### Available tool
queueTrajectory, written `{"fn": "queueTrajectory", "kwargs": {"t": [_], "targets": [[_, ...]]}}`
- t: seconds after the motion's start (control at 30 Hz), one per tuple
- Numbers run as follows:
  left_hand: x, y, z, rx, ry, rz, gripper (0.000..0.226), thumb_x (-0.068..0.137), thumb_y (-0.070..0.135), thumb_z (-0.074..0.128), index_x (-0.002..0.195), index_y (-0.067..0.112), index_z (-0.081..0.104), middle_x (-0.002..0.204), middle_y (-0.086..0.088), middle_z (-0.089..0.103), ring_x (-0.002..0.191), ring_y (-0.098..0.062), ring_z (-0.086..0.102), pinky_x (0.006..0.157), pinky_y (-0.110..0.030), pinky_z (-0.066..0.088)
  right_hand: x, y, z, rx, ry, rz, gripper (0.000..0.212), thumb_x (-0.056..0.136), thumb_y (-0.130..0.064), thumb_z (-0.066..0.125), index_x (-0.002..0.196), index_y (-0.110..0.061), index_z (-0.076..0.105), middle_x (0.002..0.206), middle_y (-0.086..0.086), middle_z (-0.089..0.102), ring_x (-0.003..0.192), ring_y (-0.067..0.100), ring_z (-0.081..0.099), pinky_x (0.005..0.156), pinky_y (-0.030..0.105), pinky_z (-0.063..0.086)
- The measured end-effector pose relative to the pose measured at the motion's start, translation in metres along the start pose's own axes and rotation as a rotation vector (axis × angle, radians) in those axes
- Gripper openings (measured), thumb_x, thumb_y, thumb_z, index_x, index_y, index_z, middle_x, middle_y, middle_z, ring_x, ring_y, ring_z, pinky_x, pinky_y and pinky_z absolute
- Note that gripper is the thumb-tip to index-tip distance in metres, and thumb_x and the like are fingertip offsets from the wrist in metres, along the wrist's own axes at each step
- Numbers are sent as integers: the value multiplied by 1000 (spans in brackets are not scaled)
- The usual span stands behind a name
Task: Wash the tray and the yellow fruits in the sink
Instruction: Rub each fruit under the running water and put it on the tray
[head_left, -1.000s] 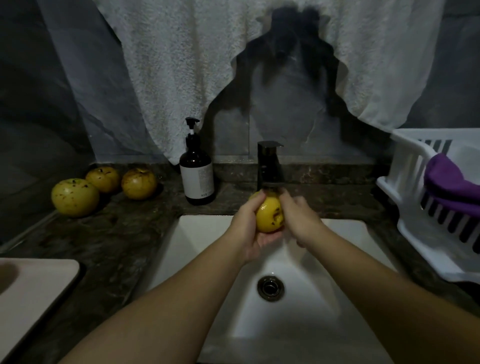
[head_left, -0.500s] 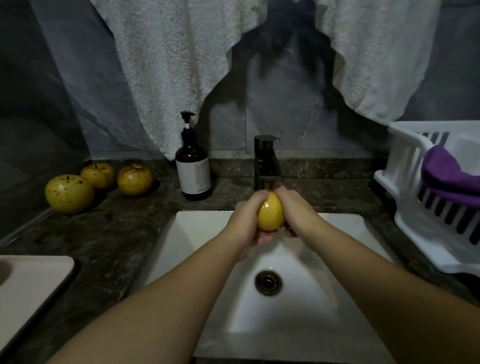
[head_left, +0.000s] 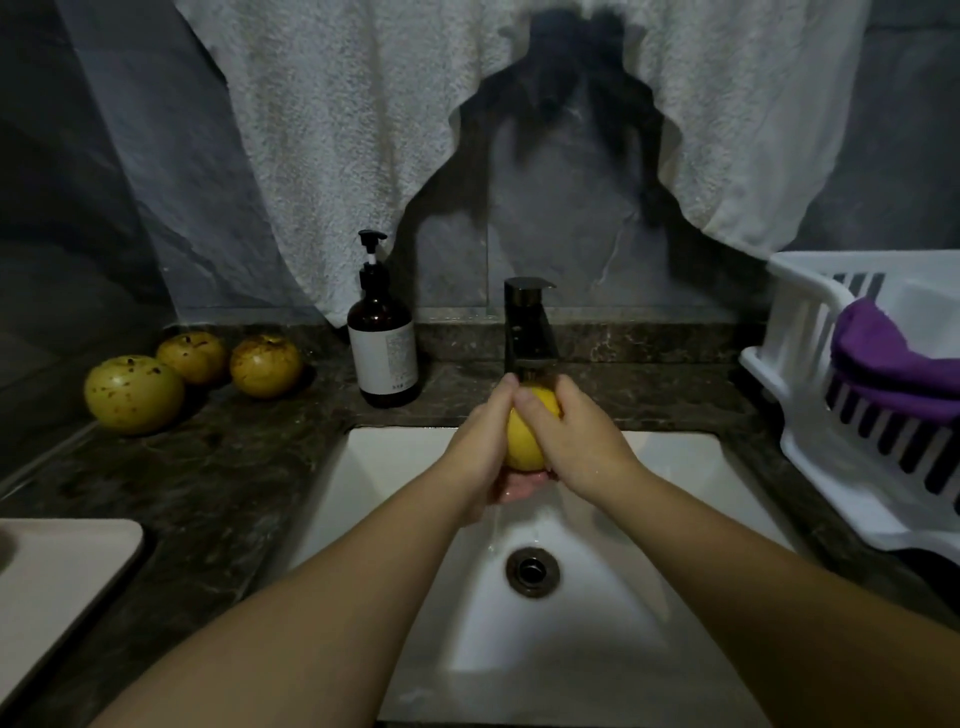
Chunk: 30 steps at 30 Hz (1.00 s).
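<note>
Two hands meet over the white sink (head_left: 395, 467), cupping one yellow fruit (head_left: 524, 441) between them just under the dark tap (head_left: 530, 325) at the back edge of the basin. The left hand (head_left: 480, 441) wraps its curled fingers round the fruit's left side and underneath, while the right hand (head_left: 571, 441) curls over its top and right side, thumb across the front. A thin stream of water falls from below the hands toward the drain (head_left: 532, 570). The fruit looks round, firm and smooth-skinned; wet, it is likely slippery, so a full cupped hold round its widest part, with a palm beneath, seems safer than a fingertip pinch. It appears light enough for one hand and probably bruises if dropped on the hard basin. Three more yellow fruits (head_left: 192, 371), speckled with brown, sit on the dark stone worktop (head_left: 208, 483) near its back left corner. A brown pump bottle (head_left: 383, 340) stands between them and the tap. A pale tray (head_left: 57, 587) lies at the worktop's front left edge, and a white drying rack (head_left: 810, 364) holding a purple cloth (head_left: 888, 364) sits at the right edge.
</note>
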<state>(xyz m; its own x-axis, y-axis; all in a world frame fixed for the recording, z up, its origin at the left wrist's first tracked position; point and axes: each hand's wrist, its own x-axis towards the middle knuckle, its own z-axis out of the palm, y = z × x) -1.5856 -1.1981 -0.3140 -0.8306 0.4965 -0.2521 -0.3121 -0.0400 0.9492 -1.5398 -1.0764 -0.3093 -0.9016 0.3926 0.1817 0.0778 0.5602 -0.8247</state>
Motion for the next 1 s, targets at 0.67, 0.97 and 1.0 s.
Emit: {"fn": "queueTrajectory", "kwargs": {"t": [0.67, 0.97, 1.0], "targets": [[3, -7, 1, 326, 106, 299, 48, 96, 72, 49, 123, 33, 58, 110, -5, 69, 87, -20, 71, 62, -32, 57, 1, -1, -1, 308, -101, 259, 48, 94, -75, 36, 111, -36, 58, 99, 10, 67, 68, 21, 68, 41, 24, 45], [2, -7, 6, 265, 110, 253, 49, 98, 70, 48, 123, 28, 54, 108, -7, 69, 83, -19, 72, 56, -28, 56, 3, -3, -2, 239, -53, 255, 59, 92, -79, 32, 115, -31, 56, 96, 10, 68, 62, 20, 67, 44, 24, 46], [0, -5, 6, 222, 76, 189, 54, 97, 74, 45, 122, 27, 56, 101, -8, 70, 74, -19, 71, 56, -29, 55, 3, -1, -2, 136, -7, 156, 61, 89, -81, 33, 118, -32, 56, 101, 6, 67, 72, 19, 68, 50, 27, 50]]}}
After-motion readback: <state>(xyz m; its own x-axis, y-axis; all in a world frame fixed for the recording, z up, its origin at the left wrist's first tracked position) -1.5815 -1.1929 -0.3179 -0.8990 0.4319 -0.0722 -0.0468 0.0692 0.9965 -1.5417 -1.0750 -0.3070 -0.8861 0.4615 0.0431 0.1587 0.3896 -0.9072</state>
